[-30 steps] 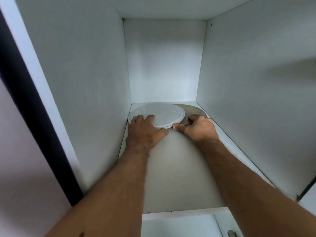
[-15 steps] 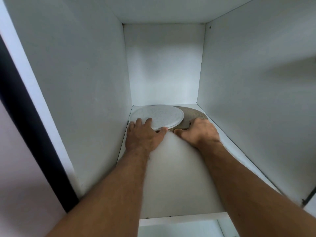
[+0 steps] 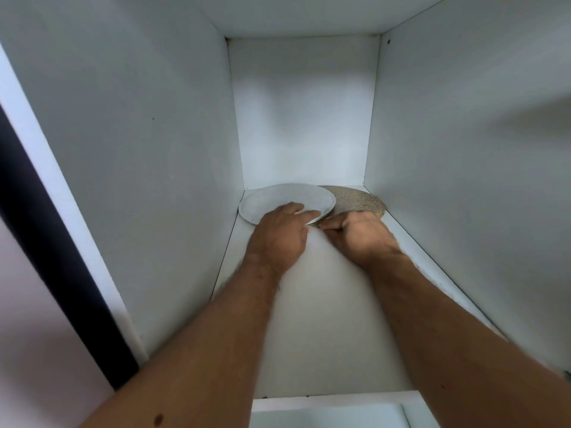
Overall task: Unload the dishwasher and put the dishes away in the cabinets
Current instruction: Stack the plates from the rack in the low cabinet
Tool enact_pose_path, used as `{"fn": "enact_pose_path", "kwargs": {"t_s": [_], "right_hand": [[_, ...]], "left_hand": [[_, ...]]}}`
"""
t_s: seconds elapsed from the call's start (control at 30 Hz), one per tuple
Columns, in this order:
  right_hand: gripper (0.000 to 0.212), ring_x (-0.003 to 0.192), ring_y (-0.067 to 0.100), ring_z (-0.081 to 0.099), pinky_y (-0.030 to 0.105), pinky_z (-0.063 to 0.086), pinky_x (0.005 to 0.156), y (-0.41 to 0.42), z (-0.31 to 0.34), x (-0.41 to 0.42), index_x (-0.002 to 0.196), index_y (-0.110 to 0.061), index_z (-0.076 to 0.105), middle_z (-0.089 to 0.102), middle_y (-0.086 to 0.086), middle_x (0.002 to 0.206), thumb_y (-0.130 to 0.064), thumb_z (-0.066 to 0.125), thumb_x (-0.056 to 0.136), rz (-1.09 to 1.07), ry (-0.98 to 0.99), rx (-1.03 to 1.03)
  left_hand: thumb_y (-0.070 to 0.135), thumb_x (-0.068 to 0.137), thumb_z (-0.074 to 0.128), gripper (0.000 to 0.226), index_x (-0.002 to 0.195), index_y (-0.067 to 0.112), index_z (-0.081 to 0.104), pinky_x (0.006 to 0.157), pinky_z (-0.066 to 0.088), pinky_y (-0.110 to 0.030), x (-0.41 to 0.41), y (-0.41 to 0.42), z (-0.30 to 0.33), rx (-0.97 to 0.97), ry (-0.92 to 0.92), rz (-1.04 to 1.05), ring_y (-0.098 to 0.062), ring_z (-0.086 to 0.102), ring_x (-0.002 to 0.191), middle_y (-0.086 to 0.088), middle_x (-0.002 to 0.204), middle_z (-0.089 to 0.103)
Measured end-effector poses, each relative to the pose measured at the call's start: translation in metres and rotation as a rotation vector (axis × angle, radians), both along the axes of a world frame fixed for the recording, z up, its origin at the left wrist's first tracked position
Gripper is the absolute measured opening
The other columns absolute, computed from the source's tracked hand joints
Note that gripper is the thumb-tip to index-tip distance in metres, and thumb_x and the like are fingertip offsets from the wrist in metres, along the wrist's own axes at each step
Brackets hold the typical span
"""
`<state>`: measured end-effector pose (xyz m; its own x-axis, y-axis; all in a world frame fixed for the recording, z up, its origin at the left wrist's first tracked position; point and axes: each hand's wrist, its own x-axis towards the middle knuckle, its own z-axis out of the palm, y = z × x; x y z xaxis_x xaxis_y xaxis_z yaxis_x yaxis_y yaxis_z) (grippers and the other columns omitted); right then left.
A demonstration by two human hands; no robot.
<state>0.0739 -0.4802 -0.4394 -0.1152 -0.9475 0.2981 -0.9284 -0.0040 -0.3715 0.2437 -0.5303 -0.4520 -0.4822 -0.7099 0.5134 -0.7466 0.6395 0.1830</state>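
Observation:
A white speckled plate (image 3: pixel 278 199) lies at the back left of the cabinet shelf (image 3: pixel 312 304), overlapping a brown speckled plate (image 3: pixel 358 200) to its right. My left hand (image 3: pixel 279 237) rests on the white plate's front rim, fingers laid over its edge. My right hand (image 3: pixel 360 234) is curled at the brown plate's front edge, thumb and fingers pinching it where the two plates meet. The fingertips of both hands are partly hidden.
The white cabinet's side walls (image 3: pixel 160 149) stand close on the left and right, with the back wall (image 3: pixel 302 118) just behind the plates. A dark strip (image 3: pixel 46 236) runs along the cabinet's left front edge. A lower shelf edge (image 3: pixel 333 403) shows below.
My left hand has slid to the right along the white plate's rim, towards my right hand. The right hand stays at the brown plate's edge. The view has tilted slightly.

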Motion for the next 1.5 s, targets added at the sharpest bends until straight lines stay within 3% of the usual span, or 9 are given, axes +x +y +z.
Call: {"fn": "enact_pose_path", "kwargs": {"t_s": [0.33,0.57,0.7,0.83,0.97,1.03,1.23,1.37,1.5], "right_hand": [[0.037,0.112,0.029,0.060,0.035,0.051,0.093,-0.006,-0.001,0.003,0.122,-0.036,0.067,0.067,0.004,0.121,-0.040,0.049,0.089,-0.131,0.029,0.009],[0.057,0.106,0.026,0.063,0.034,0.053,0.089,-0.003,-0.004,0.005,0.116,-0.027,0.068,0.068,-0.002,0.118,-0.052,0.036,0.076,-0.148,0.043,-0.028],[0.037,0.105,0.028,0.062,0.032,0.053,0.087,-0.002,-0.002,0.004,0.114,-0.026,0.071,0.069,0.001,0.116,-0.038,0.050,0.085,-0.128,0.047,-0.038],[0.035,0.105,0.031,0.062,0.033,0.050,0.086,-0.003,-0.006,0.003,0.111,-0.019,0.070,0.069,0.008,0.114,-0.037,0.052,0.087,-0.139,0.065,-0.035],[0.032,0.099,0.038,0.061,0.039,0.046,0.080,0.007,-0.012,0.008,0.103,-0.006,0.066,0.063,0.018,0.106,-0.031,0.050,0.090,-0.172,0.057,-0.173],[0.025,0.095,0.034,0.061,0.035,0.044,0.073,0.020,-0.009,0.013,0.101,-0.009,0.066,0.063,0.013,0.102,-0.027,0.049,0.093,-0.224,0.068,-0.089],[0.029,0.121,0.028,0.050,0.036,0.046,0.092,0.068,0.015,0.037,0.118,-0.018,0.064,0.056,0.008,0.126,-0.028,0.055,0.092,-0.207,-0.070,0.067],[0.032,0.126,0.026,0.044,0.038,0.046,0.092,0.113,0.045,0.053,0.125,-0.016,0.061,0.054,0.005,0.128,-0.026,0.051,0.096,-0.194,-0.060,0.106],[0.032,0.124,0.025,0.045,0.037,0.046,0.086,0.176,0.084,0.070,0.124,-0.013,0.062,0.055,0.006,0.126,-0.020,0.047,0.097,-0.212,-0.099,0.130]], "left_hand": [[0.038,0.096,0.048,0.039,0.134,0.040,0.056,0.100,0.040,-0.033,0.000,-0.001,-0.002,-0.033,-0.052,0.131,-0.023,0.053,0.118,0.003,0.132,0.059],[0.030,0.091,0.057,0.034,0.124,0.028,0.066,0.092,0.045,-0.040,0.000,0.000,-0.003,-0.084,0.019,0.114,-0.026,0.053,0.110,-0.001,0.117,0.062],[0.025,0.093,0.051,0.034,0.123,0.031,0.067,0.091,0.043,-0.037,0.000,-0.003,-0.004,-0.057,-0.004,0.150,-0.023,0.051,0.109,0.003,0.114,0.062],[0.023,0.092,0.048,0.035,0.119,0.030,0.070,0.090,0.046,-0.038,0.000,-0.007,-0.008,-0.046,0.029,0.138,-0.024,0.053,0.106,0.001,0.110,0.063],[0.025,0.085,0.043,0.040,0.112,0.020,0.072,0.078,0.052,-0.045,0.003,-0.008,-0.014,-0.209,0.003,0.120,-0.035,0.058,0.091,-0.009,0.097,0.064],[0.017,0.083,0.047,0.038,0.115,0.017,0.068,0.074,0.052,-0.046,0.003,0.000,-0.007,-0.283,-0.037,0.137,-0.038,0.058,0.090,-0.012,0.099,0.064],[0.015,0.074,0.016,0.066,0.123,0.011,0.059,0.077,0.049,-0.048,0.015,0.055,0.017,-0.175,-0.155,0.129,-0.040,0.053,0.101,-0.015,0.108,0.061],[0.009,0.078,0.026,0.057,0.124,0.010,0.059,0.072,0.049,-0.047,0.020,0.108,0.041,-0.088,-0.152,0.116,-0.039,0.054,0.100,-0.015,0.107,0.061],[-0.004,0.082,0.040,0.054,0.132,0.010,0.054,0.083,0.050,-0.048,0.040,0.170,0.088,0.048,-0.125,0.104,-0.038,0.052,0.110,-0.016,0.117,0.060]]}}
